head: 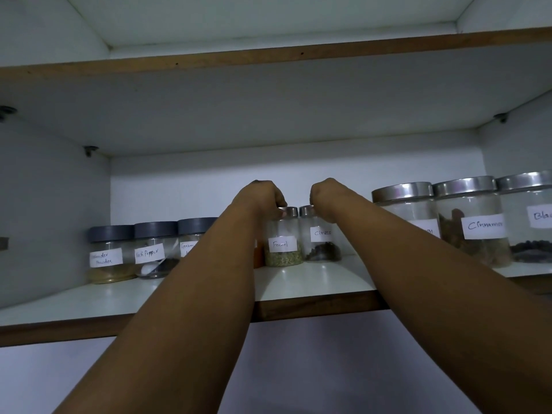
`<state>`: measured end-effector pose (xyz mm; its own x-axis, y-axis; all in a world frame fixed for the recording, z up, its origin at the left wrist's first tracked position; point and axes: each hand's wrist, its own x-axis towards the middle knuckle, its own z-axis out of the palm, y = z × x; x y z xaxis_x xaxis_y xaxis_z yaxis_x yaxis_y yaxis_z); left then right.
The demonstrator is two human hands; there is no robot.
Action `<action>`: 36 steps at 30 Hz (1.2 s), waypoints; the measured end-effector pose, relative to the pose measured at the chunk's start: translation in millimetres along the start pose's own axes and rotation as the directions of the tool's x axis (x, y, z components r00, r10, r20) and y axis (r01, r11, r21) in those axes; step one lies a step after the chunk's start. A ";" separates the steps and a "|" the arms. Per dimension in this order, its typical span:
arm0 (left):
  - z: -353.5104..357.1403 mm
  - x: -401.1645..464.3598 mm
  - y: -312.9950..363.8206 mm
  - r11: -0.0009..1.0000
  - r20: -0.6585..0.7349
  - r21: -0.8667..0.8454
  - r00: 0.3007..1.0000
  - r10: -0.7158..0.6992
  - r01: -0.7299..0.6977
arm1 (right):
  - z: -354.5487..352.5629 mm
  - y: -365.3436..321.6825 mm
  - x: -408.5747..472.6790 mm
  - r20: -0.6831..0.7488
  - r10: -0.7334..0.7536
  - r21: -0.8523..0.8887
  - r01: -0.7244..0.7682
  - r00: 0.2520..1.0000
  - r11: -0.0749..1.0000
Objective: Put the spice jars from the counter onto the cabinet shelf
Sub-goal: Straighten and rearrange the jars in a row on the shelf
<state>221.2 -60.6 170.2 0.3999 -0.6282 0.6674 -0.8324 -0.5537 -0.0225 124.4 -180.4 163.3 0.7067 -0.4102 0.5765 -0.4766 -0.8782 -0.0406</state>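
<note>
Reached up with both arms into the cabinet. Left hand curled over the silver lid of the Fennel jar, fingers gripping the lid from above. Right hand curled the same way on the lid of the Cloves jar. Stood upright, both small jars, side by side and nearly touching, on the white shelf, near the middle and a little back from the front edge. Held green-yellow seeds at the bottom of the Fennel jar and dark bits at the bottom of the Cloves jar. Sat to the left in a row: three jars with dark grey lids, first the coriander powder jar, then the Black Pepper jar, then a third jar partly hidden behind the left arm. Peeked out just left of the Fennel jar: something orange, mostly hidden by the arm, could not tell what. Lined up to the right: three bigger jars with wide silver lids, the first jar partly behind the right arm, then the Cinnamon jar, then a last jar with black bits, cut off at the edge.
</note>
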 end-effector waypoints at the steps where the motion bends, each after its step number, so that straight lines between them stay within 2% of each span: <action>1: 0.5 -0.3 -0.2 1.000 0.005 0.002 1.000 0.003 -0.003 | -0.7 -0.5 -2.4 0.003 0.009 -0.030 -0.008 1.000 1.000; 4: 1.5 -2.2 2.3 1.000 -0.034 -0.019 0.999 0.008 -0.008 | -0.2 -0.8 -0.1 -0.024 -0.050 -0.045 0.049 0.998 0.998; 6: 0.8 -2.3 5.8 0.998 -0.229 -0.044 0.973 0.023 -0.034 | -2.7 -5.9 -3.3 -0.113 -0.087 -0.004 0.087 0.990 0.996; 8: -0.6 -0.7 8.8 0.996 -0.458 -0.063 0.889 0.027 -0.062 | -6.7 -13.6 -10.3 -0.223 -0.095 0.012 0.100 0.970 0.995; 11: -2.7 -2.7 19.5 0.989 -0.647 -0.141 0.761 -0.051 -0.054 | -7.6 -21.6 -17.3 -0.493 -0.083 0.020 0.106 0.866 0.994; 13: -7.2 -10.3 28.6 0.958 -0.682 -0.288 0.705 -0.196 -0.012 | -9.0 -27.0 -25.1 -0.580 -0.107 0.013 0.141 0.808 0.990; 14: -9.5 -15.3 34.8 0.938 -0.672 -0.346 0.702 -0.236 -0.017 | -12.0 -27.6 -29.9 -0.590 -0.131 0.000 0.162 0.797 0.987; 15: -12.2 -19.7 41.5 0.935 -0.673 -0.354 0.704 -0.228 -0.035 | -17.8 -27.0 -35.2 -0.595 -0.144 -0.005 0.176 0.791 0.984; 18: -21.3 -35.6 60.6 0.977 -0.696 -0.195 0.714 -0.080 -0.081 | -47.1 -14.6 -54.9 -0.638 -0.102 0.060 0.181 0.763 0.982; 20: -34.6 -42.2 74.8 0.971 -0.707 -0.182 0.707 -0.019 -0.155 | -71.2 1.7 -69.6 -0.670 -0.094 0.044 0.166 0.736 0.985; 23: -54.0 -48.4 100.3 0.944 -0.664 -0.210 0.746 0.053 -0.254 | -106.4 35.8 -93.2 -0.674 -0.127 -0.048 0.129 0.728 0.991; 24: -61.3 -49.1 109.2 0.941 -0.624 -0.206 0.777 0.084 -0.267 | -116.9 49.6 -101.2 -0.662 -0.109 -0.027 0.121 0.742 0.992; 27: -84.7 -49.1 138.2 0.946 -0.528 -0.180 0.838 0.138 -0.269 | -140.5 87.3 -124.8 -0.565 0.046 0.221 0.097 0.824 0.970; 28: -89.7 -49.3 147.4 0.952 -0.494 -0.158 0.856 0.152 -0.261 | -143.6 98.4 -130.7 -0.527 0.068 0.247 0.076 0.847 0.966; 32: -88.8 -55.1 183.8 0.961 -0.272 -0.101 0.936 0.224 -0.259 | -136.4 133.5 -142.6 -0.330 0.079 0.156 -0.028 0.941 0.987; 34: -82.1 -56.0 199.5 0.973 -0.153 -0.062 0.966 0.210 -0.222 | -129.0 145.2 -146.5 -0.223 0.054 0.087 -0.035 0.973 0.996; 36: -74.6 -55.2 212.4 0.984 -0.103 -0.005 0.979 0.174 -0.176 | -122.1 153.6 -149.7 -0.133 0.018 0.010 -0.017 0.991 1.000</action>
<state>-6.3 -102.8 184.1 0.2068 -0.6553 0.7265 -0.8916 -0.4320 -0.1358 -118.4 -223.9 170.4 0.6221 -0.3896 0.6792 -0.4833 -0.8735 -0.0583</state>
